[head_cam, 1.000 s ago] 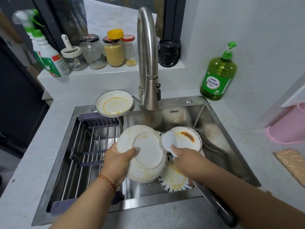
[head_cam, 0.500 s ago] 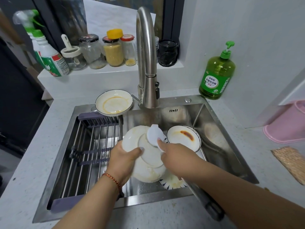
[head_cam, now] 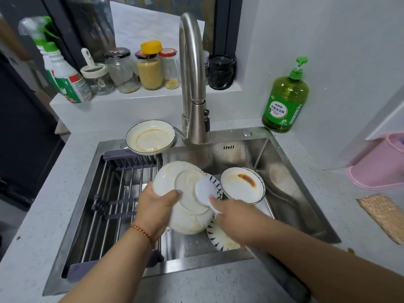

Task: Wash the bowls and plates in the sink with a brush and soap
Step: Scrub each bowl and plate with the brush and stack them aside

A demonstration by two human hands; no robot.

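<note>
Seen from the head camera, a person stands at a steel sink (head_cam: 284, 217) set in a pale speckled tabletop (head_cam: 39, 226). The left hand (head_cam: 156, 209) grips the rim of a white plate (head_cam: 172, 182), held tilted with its underside facing up over the basin, thumb curled across the back. The right hand (head_cam: 231, 215) is closed around a white round brush (head_cam: 204, 190), pressing its head against the plate's raised foot ring.

Beneath the held plate lies a blue-patterned plate (head_cam: 220, 239), partly covered by the right wrist. To the right in the basin sits a white bowl (head_cam: 241, 185) marked with a red-brown sauce stain. Another soiled plate (head_cam: 150, 137), ringed in orange residue, rests on the sink's back left corner beside the tall faucet (head_cam: 192, 84). A metal drying rack (head_cam: 113, 193) spans the left half of the sink.

A green bottle of dish soap (head_cam: 285, 99) stands on the tabletop at the back right corner of the sink. Jars (head_cam: 149, 66) and a spray bottle (head_cam: 65, 77) line the ledge behind; a pink tub (head_cam: 380, 167) sits at far right.
</note>
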